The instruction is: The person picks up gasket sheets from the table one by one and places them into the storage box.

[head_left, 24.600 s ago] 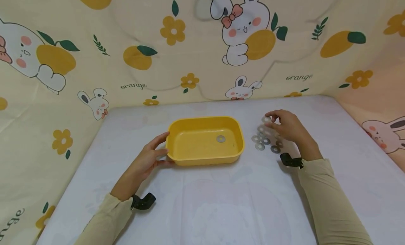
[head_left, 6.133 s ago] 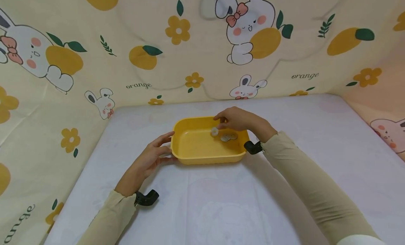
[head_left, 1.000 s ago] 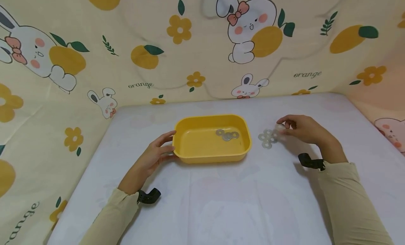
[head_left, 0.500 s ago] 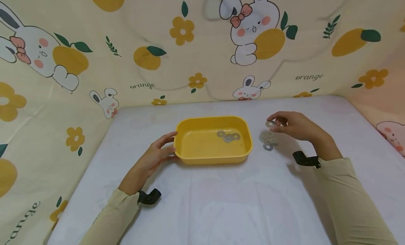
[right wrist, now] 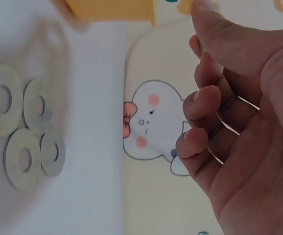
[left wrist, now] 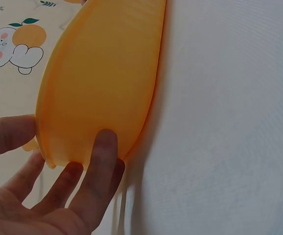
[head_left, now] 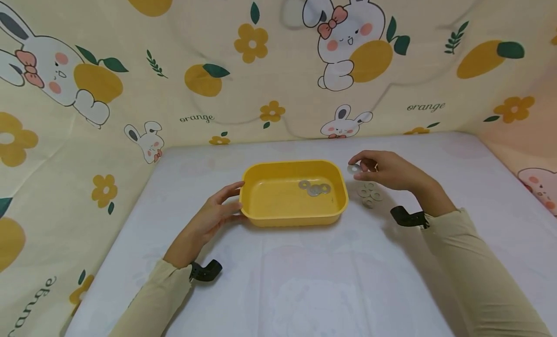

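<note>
Left hand [head_left: 206, 216]: straight fingers, likely steadying the yellow oblong plastic tray [head_left: 270, 197] at nine o'clock.
Right hand [head_left: 387, 171]: pinches silver metal ring [head_left: 350, 169], tray's two o'clock.

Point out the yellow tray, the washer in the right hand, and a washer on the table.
Yellow tray [head_left: 294, 221]: head view, near outer wall.
Held washer [head_left: 350, 169]: head view, ring, left of the hole.
Table washer [right wrist: 3, 75]: right wrist view, ring, above the hole.

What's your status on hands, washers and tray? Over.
Right hand pinches washer, just right of yellow tray. Left hand grips tray's left end. Four loose washers on table. No obstruction seen.
</note>
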`<state>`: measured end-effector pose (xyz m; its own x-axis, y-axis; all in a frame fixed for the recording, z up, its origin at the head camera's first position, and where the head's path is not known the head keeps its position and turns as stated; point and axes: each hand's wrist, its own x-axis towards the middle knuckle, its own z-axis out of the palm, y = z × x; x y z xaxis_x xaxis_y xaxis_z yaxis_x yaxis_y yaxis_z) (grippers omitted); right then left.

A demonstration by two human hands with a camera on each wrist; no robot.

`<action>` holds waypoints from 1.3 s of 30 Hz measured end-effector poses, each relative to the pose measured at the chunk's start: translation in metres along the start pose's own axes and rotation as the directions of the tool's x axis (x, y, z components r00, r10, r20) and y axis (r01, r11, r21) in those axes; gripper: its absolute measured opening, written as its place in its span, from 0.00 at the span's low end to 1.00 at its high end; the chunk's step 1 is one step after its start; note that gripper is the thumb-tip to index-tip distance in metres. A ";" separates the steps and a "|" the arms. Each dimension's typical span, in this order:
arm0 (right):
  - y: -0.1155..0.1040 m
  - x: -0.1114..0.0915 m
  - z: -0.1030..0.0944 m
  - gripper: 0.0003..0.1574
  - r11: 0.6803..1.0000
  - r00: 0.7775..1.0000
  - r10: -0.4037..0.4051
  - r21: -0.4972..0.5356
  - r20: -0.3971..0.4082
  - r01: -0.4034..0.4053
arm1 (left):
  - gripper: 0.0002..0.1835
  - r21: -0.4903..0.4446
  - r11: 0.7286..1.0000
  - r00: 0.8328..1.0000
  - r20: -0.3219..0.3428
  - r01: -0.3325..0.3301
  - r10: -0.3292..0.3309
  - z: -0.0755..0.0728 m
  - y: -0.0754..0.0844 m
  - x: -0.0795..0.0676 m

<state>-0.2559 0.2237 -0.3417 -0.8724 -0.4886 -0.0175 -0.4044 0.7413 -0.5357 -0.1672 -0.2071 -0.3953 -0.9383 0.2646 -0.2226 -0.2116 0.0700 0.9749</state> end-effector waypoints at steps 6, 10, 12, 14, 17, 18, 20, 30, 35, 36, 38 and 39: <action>-0.008 0.006 0.003 0.22 0.999 0.999 -0.050 0.005 0.019 0.050 | 0.33 -0.003 1.000 1.000 0.000 0.001 -0.001 0.000 0.001 0.000; -0.012 0.011 0.006 0.21 0.997 0.996 -0.073 0.008 0.044 0.073 | 0.33 -0.001 1.000 1.000 0.001 -0.002 0.002 0.000 0.001 0.000; -0.015 0.012 0.007 0.20 0.996 0.995 -0.087 0.004 0.057 0.087 | 0.34 -0.001 1.000 1.000 0.001 -0.002 0.002 0.000 0.001 0.000; -0.018 0.014 0.008 0.19 0.995 0.993 -0.099 0.001 0.065 0.099 | 0.34 -0.003 1.000 1.000 0.005 -0.005 0.005 0.000 0.001 0.000; -0.024 0.017 0.008 0.19 0.992 0.990 -0.122 -0.009 0.073 0.123 | 0.34 -0.003 1.000 1.000 0.007 -0.005 0.005 0.000 0.001 0.000; -0.025 0.018 0.009 0.18 0.992 0.989 -0.128 -0.011 0.075 0.129 | 0.34 -0.004 1.000 1.000 0.007 -0.005 0.005 0.000 0.001 0.000; -0.028 0.020 0.010 0.18 0.990 0.987 -0.142 -0.015 0.080 0.144 | 0.34 -0.005 1.000 1.000 0.007 -0.005 0.005 0.001 0.002 0.000; -0.043 0.032 0.018 0.19 0.984 0.975 -0.179 0.008 0.129 0.180 | 0.34 -0.012 1.000 1.000 0.006 -0.002 0.002 0.001 0.003 0.000; -0.050 0.039 0.026 0.18 0.983 0.971 -0.183 0.031 0.154 0.180 | 0.34 -0.008 1.000 1.000 0.003 0.007 -0.007 0.001 0.003 0.000; -0.051 0.040 0.027 0.18 0.983 0.970 -0.181 0.033 0.160 0.178 | 0.34 -0.005 1.000 1.000 0.002 0.009 -0.009 0.001 0.003 -0.001; -0.054 0.043 0.030 0.17 0.983 0.968 -0.184 0.036 0.171 0.181 | 0.34 -0.003 1.000 1.000 0.000 0.013 -0.013 0.001 0.003 -0.002; -0.055 0.044 0.032 0.17 0.982 0.966 -0.188 0.035 0.176 0.185 | 0.34 -0.002 1.000 1.000 0.000 0.015 -0.015 0.000 0.003 -0.002</action>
<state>-0.2634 0.1468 -0.3399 -0.7186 -0.6925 -0.0642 -0.5488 0.6213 -0.5593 -0.1659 -0.2070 -0.3923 -0.9351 0.2637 -0.2369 -0.2260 0.0716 0.9715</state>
